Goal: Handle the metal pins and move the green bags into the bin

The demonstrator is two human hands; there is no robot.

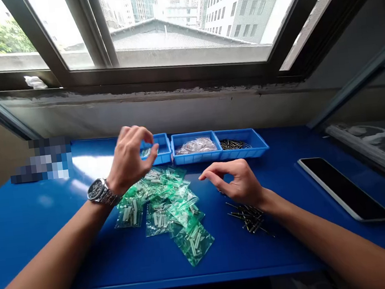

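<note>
My left hand (129, 158), with a watch (96, 190) on its wrist, hovers over the left end of the blue bins. Its thumb and curled fingers are slightly apart and nothing shows between them. Below it lies a heap of small clear green-tinted bags (161, 217) with pale, narrow pieces inside. My right hand (236, 181) is above the table, right of the bags, its thumb and forefinger tips pinched together. Whatever they may hold is too small to make out. Just under that hand is a loose pile of dark, thin screw-like pieces (251, 219).
Behind the hands stand a left blue bin (166, 157) with small pieces, a middle bin (197, 158) of clear packets and a right bin (257, 144) of dark screw-like pieces. A phone (345, 187) lies at right on the blue table (130, 267). A window sill runs behind.
</note>
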